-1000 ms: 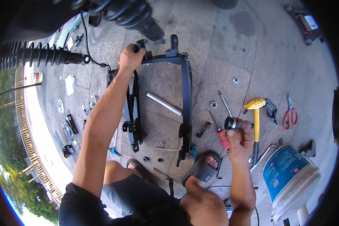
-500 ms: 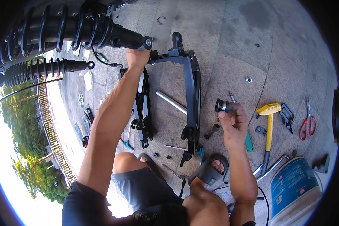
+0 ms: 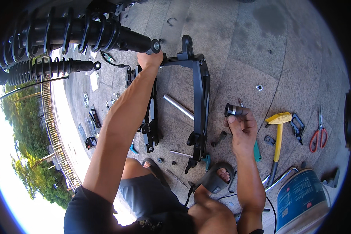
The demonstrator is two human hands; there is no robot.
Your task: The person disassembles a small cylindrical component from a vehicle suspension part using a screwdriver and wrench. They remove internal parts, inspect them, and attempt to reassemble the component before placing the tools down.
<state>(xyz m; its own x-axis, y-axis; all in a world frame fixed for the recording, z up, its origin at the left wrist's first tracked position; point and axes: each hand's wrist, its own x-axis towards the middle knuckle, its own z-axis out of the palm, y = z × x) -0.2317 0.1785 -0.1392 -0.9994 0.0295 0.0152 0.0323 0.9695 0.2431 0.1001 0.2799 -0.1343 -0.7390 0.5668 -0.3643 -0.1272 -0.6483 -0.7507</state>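
Note:
My left hand (image 3: 148, 59) grips the top left corner of a black metal frame (image 3: 201, 93), its fingers mostly hidden behind the eye of a large black coil-spring shock (image 3: 140, 43). A second shock (image 3: 78, 66) lies below that one in the picture. My right hand (image 3: 242, 132), raised right of the frame, holds a black cylindrical fitting with a silver band (image 3: 233, 110) between thumb and fingers. A silver tube (image 3: 175, 104) lies inside the frame, and small bushings (image 3: 160, 160) lie near its lower end.
A yellow hammer (image 3: 278, 140), red-handled scissors (image 3: 315, 142), a black clamp (image 3: 297, 126) and a blue bucket (image 3: 300, 199) sit on the right. A nut (image 3: 259, 87) is on the paving (image 3: 249, 50). More parts (image 3: 93, 119) lie left, before a railing (image 3: 58, 144).
The view has shifted, bringing the upper shock lower and over my left hand. My right hand has moved slightly left and up with the fitting, which now lies more sideways.

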